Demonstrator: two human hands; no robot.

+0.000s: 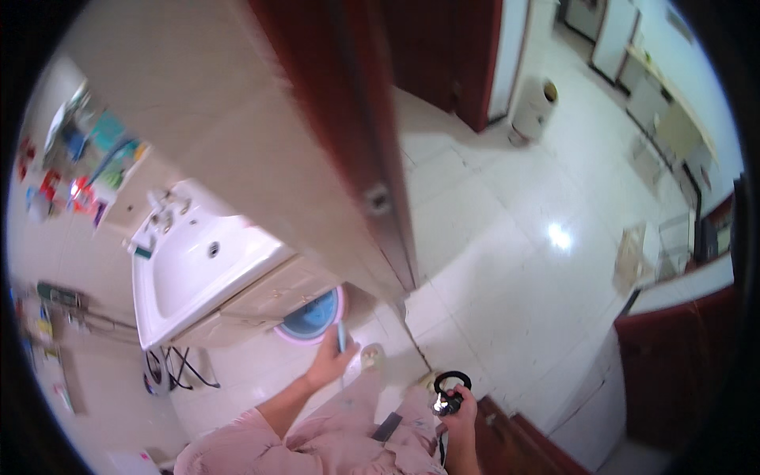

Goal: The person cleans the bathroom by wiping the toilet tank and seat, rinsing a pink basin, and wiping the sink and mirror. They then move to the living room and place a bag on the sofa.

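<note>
Step in hand seems to be simple holding of two things: your left hand (328, 362) is closed around a slim pale-blue object (342, 336), near the blue basin (296, 339), and your right hand (465, 409) grasps a black ringed object (449, 405), whose exact kind the blur hides. Next move calls, I judge, for firm grips and care beside the door frame (393, 190).

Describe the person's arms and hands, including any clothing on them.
The left hand and right hand are bare, without gloves. A loose, pale pink sleeve leaves the left forearm uncovered; the right forearm is bare where it shows.
</note>
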